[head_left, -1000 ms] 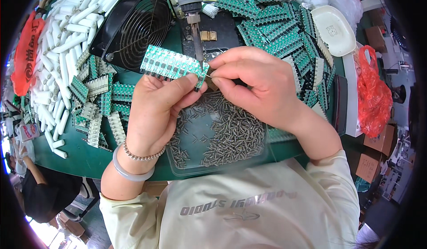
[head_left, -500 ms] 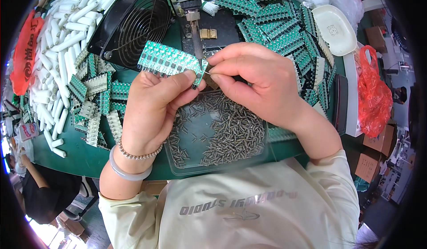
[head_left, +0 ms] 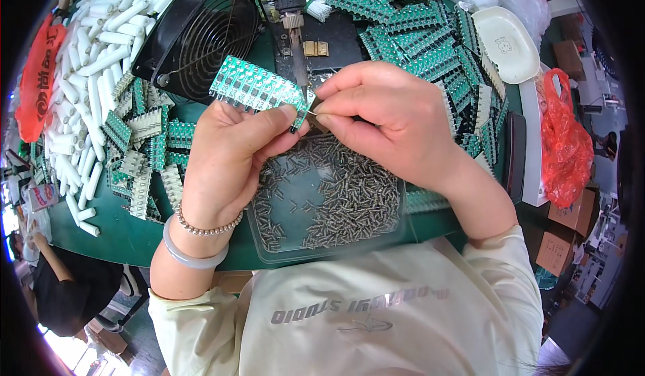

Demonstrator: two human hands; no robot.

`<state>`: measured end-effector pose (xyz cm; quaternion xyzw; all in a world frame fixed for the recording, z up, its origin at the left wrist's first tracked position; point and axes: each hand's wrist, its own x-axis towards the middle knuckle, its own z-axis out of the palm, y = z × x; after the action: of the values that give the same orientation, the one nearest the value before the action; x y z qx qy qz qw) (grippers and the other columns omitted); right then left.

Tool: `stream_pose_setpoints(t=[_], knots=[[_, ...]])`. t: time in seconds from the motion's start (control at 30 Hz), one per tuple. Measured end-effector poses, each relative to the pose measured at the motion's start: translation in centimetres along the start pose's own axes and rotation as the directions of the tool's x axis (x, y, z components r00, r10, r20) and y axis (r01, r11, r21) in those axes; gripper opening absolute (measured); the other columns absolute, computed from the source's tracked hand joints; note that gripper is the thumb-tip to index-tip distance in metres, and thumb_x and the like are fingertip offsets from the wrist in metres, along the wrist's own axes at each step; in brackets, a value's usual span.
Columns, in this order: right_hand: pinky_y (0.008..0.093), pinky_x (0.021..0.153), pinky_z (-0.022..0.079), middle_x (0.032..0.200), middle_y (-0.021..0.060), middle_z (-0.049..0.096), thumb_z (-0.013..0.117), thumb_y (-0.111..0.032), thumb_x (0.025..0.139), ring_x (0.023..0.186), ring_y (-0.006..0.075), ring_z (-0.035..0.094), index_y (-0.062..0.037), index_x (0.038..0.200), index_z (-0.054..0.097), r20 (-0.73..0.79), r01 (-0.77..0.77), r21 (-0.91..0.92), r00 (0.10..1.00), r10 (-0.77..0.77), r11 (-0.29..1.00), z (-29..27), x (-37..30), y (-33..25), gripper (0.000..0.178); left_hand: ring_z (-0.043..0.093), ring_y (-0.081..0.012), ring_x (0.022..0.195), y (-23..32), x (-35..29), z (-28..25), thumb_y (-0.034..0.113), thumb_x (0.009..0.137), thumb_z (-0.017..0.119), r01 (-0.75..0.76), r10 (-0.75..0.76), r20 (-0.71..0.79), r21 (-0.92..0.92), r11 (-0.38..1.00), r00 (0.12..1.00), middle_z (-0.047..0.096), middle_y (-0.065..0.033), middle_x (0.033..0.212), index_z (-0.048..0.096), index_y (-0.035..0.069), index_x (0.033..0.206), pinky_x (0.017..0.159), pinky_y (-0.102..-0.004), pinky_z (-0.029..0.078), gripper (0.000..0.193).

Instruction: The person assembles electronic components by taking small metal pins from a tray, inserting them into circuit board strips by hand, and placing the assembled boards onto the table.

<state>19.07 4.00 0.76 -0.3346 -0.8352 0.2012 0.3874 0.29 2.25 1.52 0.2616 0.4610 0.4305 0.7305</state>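
While your left hand (head_left: pixel 232 141) gripped the circuit board (head_left: pixel 255 86), your right hand (head_left: pixel 396 110) pinched a wire (head_left: pixel 311 112) — steadiness likely mattered.

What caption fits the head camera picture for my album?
Left hand holding a green circuit board, right hand pinching a thin wire at a soldering iron.
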Motion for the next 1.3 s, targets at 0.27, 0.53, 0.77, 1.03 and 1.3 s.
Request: stream_pose_setpoints(t=[0.27, 0.53, 0.77, 1.03, 1.3], knots=[[0.0228, 0.044, 0.035, 0.064, 0.001, 0.053, 0.066, -0.005, 0.071, 0.052, 0.0104, 0.048, -0.0048, 0.075, 0.06, 0.259, -0.261, 0.175, 0.943, 0.211, 0.95, -1.1, -0.5, -2.3, 0.007, 0.063, -0.0135, 0.07, -0.6, -0.1, -1.2, 0.0, 0.079, 0.058, -0.04, 0.042, -0.034, 0.042, 0.998, 0.999, 0.064, -0.0097, 0.078, 0.061, -0.006, 0.085, 0.064, -0.0195, 0.052, 0.009], [0.0324, 0.046, 0.045, 0.074, 0.0059, 0.048, 0.059, -0.013, 0.074, 0.057, 0.021, 0.054, -0.0064, 0.08, 0.054, 0.572, 0.051, -0.06, 0.82, -0.007, 0.997, 2.2, -2.7, -3.5, 0.01, 0.063, -0.0139, 0.071, -0.5, -1.3, -1.9, 0.0, 0.078, 0.058, -0.073, 0.074, -0.052, 0.023, 0.997, 0.996, 0.063, -0.0091, 0.078, 0.062, -0.005, 0.084, 0.066, -0.0205, 0.052, 0.008], [0.0341, 0.048, 0.047, 0.075, 0.0111, 0.048, 0.053, -0.009, 0.071, 0.062, 0.0243, 0.057, -0.0009, 0.076, 0.049, 0.678, 0.077, -0.158, 0.733, 0.052, 0.984, 3.7, -2.6, -5.0, 0.01, 0.063, -0.013, 0.073, -0.8, -1.7, -1.9, 0.001, 0.079, 0.059, -0.13, 0.131, -0.017, 0.051, 0.99, 0.991, 0.063, -0.0076, 0.079, 0.062, -0.004, 0.084, 0.067, -0.0208, 0.052, 0.008], [0.0358, 0.052, 0.047, 0.075, 0.0113, 0.052, 0.057, -0.008, 0.071, 0.064, 0.025, 0.058, -0.0007, 0.076, 0.051, 0.605, 0.013, -0.078, 0.795, 0.037, 0.997, 2.4, -2.3, -5.0, 0.011, 0.062, -0.0131, 0.079, -0.3, -2.7, -2.3, 0.004, 0.083, 0.057, -0.117, 0.119, 0.033, -0.07, 0.991, 0.992, 0.062, -0.0073, 0.087, 0.058, -0.002, 0.093, 0.069, -0.0196, 0.052, 0.012], [0.0278, 0.057, 0.046, 0.075, 0.0055, 0.059, 0.068, 0.0, 0.067, 0.064, 0.0193, 0.056, -0.0069, 0.089, 0.063, 0.01, 0.041, 0.205, 0.999, -0.044, 0.978, 0.5, -0.9, -4.4, 0.023, 0.053, -0.0118, 0.074, -2.8, -5.6, -2.8, 0.017, 0.087, 0.055, 0.238, -0.031, 0.337, -0.591, 0.771, 0.941, 0.055, -0.0063, 0.088, 0.044, -0.002, 0.116, 0.061, -0.016, 0.048, 0.036]])
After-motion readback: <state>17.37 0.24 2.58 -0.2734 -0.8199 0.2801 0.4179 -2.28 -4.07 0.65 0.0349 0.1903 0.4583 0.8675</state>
